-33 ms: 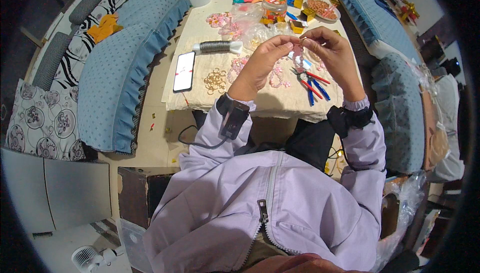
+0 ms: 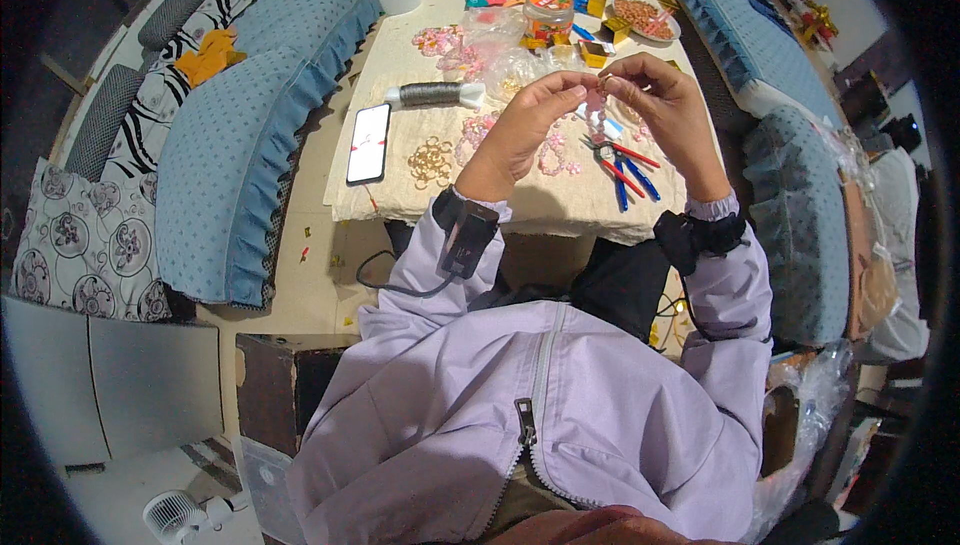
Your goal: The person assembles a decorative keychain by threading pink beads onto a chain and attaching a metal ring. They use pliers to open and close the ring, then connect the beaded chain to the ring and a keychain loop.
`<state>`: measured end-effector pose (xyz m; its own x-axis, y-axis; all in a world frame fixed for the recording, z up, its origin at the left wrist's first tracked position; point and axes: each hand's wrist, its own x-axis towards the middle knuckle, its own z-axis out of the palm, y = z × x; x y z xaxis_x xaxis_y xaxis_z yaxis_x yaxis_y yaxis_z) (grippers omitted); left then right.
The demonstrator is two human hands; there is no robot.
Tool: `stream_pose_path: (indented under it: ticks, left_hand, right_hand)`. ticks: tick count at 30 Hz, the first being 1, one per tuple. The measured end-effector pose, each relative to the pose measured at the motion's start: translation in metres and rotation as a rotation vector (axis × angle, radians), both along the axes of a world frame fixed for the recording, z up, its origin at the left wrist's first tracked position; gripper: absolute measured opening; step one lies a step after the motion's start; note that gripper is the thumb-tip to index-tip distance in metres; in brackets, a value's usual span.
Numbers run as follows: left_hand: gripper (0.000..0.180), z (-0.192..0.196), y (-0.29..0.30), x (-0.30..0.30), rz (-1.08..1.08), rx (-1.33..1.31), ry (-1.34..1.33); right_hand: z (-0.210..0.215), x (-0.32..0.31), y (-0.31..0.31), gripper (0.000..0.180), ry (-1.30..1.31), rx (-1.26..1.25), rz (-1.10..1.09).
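Pink, small bead-like craft piece point(image 2: 596, 105) pinched between left hand point(image 2: 530, 125) and right hand point(image 2: 665, 105) above cloth-covered table point(image 2: 400, 185), assembly step apparently under way; next, likely steady fingertip alignment, red- and blue-handled pliers point(image 2: 625, 167) near.

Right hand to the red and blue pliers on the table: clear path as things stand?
Probably yes. The pliers lie uncovered on the cloth just below the right hand, nothing between them. But both hands, the left hand too, pinch a small pink piece, so the fingers are occupied.
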<state>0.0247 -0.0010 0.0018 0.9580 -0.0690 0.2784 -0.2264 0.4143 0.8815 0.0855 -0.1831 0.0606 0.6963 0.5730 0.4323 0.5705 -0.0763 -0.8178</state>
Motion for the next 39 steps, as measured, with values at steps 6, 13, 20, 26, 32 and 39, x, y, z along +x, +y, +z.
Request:
stream_pose_path:
  ticks: [6, 13, 20, 26, 32, 39]
  left_hand:
    - [0.029, 0.001, 0.002, 0.003, -0.046, -0.001, 0.014]
    - [0.029, 0.009, 0.000, -0.001, -0.085, 0.037, -0.022]
    - [0.029, 0.009, -0.003, 0.001, -0.081, 0.013, -0.003]
    - [0.027, 0.012, -0.005, -0.002, -0.073, -0.029, 0.026]
    - [0.027, 0.017, -0.009, -0.005, -0.021, -0.008, -0.007]
    - [0.030, 0.023, -0.016, -0.008, 0.084, 0.059, -0.076]
  right_hand:
    - [0.004, 0.001, 0.000, 0.017, 0.030, 0.011, 0.022]
    - [0.012, -0.004, -0.001, 0.016, -0.049, -0.001, 0.022]
    - [0.013, -0.003, -0.003, 0.017, -0.064, 0.013, 0.029]
    - [0.009, 0.001, -0.002, 0.020, 0.096, 0.081, 0.047]
    - [0.012, 0.000, -0.003, 0.020, 0.197, 0.098, 0.039]
    - [0.012, -0.005, -0.001, 0.017, 0.187, 0.136, 0.058]
